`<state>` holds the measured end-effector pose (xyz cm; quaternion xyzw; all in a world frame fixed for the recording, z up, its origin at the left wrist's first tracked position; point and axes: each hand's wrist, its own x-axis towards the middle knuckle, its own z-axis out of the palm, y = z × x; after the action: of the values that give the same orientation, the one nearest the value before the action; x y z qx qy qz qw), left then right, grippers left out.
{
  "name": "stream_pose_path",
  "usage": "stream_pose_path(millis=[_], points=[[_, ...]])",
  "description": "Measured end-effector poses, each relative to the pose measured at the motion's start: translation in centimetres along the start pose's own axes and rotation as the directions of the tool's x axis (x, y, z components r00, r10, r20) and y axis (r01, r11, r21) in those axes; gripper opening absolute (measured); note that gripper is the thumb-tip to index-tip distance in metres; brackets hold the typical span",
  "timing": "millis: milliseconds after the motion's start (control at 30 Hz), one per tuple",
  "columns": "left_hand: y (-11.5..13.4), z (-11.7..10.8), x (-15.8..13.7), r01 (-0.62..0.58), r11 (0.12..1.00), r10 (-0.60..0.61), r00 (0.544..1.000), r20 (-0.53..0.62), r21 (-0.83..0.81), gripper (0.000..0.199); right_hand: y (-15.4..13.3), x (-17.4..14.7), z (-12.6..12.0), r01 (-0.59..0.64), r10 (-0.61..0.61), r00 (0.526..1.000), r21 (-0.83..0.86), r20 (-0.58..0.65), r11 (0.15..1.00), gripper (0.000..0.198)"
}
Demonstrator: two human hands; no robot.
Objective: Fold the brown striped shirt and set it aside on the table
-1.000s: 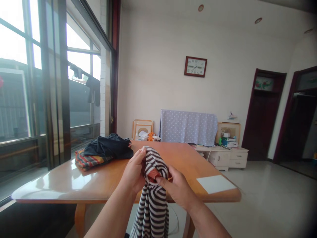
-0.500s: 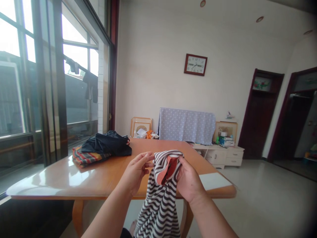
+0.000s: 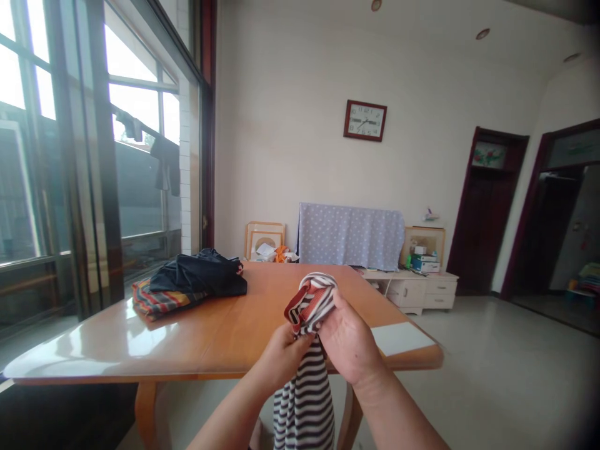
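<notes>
- So the striped garment [image 3: 304,400] is up in both hands, in front of the table's near edge, with its black-and-white length hanging down past the tabletop.
- Long axis runs pretty much straight up and down. The bunched end is at the top, and the bottom end drops out of view.
- There's a red-orange ribbed band [image 3: 312,303] at that top end, and its opening points left, tipped slightly down. Stripes on the hanging bit go roughly crosswise.
- Left hand [image 3: 285,353] is closed on the fabric just under the band, thumb side up.
- Right hand [image 3: 349,337] is gripping the bunched top from the right, palm partly showing; can't really see its fingers behind the cloth.
- Container-wise, there's a low white cabinet [image 3: 403,290] at the back, with a door and drawers that look closed, so can't tell what's inside. Small boxes [image 3: 425,262] are stacked on top.
- The table [image 3: 225,340] is glossy orange-brown wood, with window glare on its left side. Dark clothing [image 3: 192,275] lies heaped over a plaid cloth [image 3: 162,300] back there, and a white sheet [image 3: 403,339] sits by the right edge.
- Room: pale wall with a red-framed clock [image 3: 365,120], a dotted blue-grey cover [image 3: 351,237] below it, big windows [image 3: 140,181] on the left, dark red door [image 3: 482,219] on the right.
</notes>
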<state>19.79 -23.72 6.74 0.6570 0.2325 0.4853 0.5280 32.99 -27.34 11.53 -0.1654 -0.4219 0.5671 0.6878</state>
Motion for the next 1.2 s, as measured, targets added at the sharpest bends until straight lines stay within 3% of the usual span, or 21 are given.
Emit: stream_pose_path(millis=[100,167,267,367,433,500,567,633,700,800,933,1100,1200], points=[[-0.3,-1.0,1.4,0.138,0.944,-0.167,0.983,-0.074,-0.299,0.030,-0.4,0.1,-1.2,0.012,-0.017,0.998,-0.075,-0.064,0.997,0.048],[0.4,-2.0,2.2,0.153,0.891,-0.219,0.970,-0.109,-0.427,0.035,-0.5,0.3,-2.8,0.025,-0.056,0.984,-0.187,-0.167,0.982,0.048],[2.5,-3.2,3.0,0.150,0.838,-0.221,0.972,-0.074,-0.524,0.040,-0.3,0.5,-5.0,0.060,-0.177,0.945,-0.386,-0.275,0.920,0.046],[4.6,-4.0,3.3,0.165,0.812,-0.224,0.974,-0.038,-0.560,0.042,-0.1,0.0,-6.1,0.052,-0.192,0.947,-0.467,-0.258,0.883,0.047],[5.7,-4.4,3.4,0.175,0.805,-0.227,0.974,-0.021,-0.567,0.043,0.2,-0.5,-6.3,0.011,-0.105,0.976,-0.435,-0.191,0.900,0.057],[6.3,-4.7,3.3,0.176,0.796,-0.221,0.975,-0.007,-0.579,0.044,0.8,-1.0,-6.5,-0.055,0.042,0.998,-0.430,-0.041,0.901,0.064],[6.7,-4.9,3.3,0.171,0.787,-0.208,0.978,0.006,-0.593,0.045,1.6,-1.4,-6.7,-0.160,0.239,0.966,-0.499,0.099,0.852,0.059],[6.9,-5.1,3.2,0.167,0.782,-0.197,0.980,0.016,-0.600,0.046,2.5,-1.5,-7.0,-0.258,0.372,0.922,-0.550,0.105,0.794,0.048],[7.0,-5.5,3.2,0.161,0.783,-0.192,0.981,0.012,-0.601,0.046,2.9,-1.4,-7.2,-0.283,0.361,0.931,-0.520,0.052,0.806,0.040],[6.9,-6.7,3.2,0.132,0.785,-0.197,0.980,-0.041,-0.605,0.045,2.3,-0.9,-7.0,-0.197,0.208,0.978,-0.394,-0.014,0.898,0.031],[6.4,-8.2,3.6,0.114,0.793,-0.244,0.960,-0.141,-0.598,0.041,0.6,-0.2,-6.6,-0.123,0.095,0.987,-0.230,-0.129,0.965,0.028],[4.6,-8.7,4.2,0.076,0.842,-0.250,0.933,-0.260,-0.535,0.035,-0.8,0.4,-6.3,-0.188,0.174,0.954,-0.037,-0.242,0.981,0.033],[3.2,-8.7,4.1,0.115,0.906,-0.243,0.929,-0.279,-0.407,0.034,-1.1,0.6,-5.9,-0.212,0.207,0.949,0.004,-0.240,0.977,0.036]])
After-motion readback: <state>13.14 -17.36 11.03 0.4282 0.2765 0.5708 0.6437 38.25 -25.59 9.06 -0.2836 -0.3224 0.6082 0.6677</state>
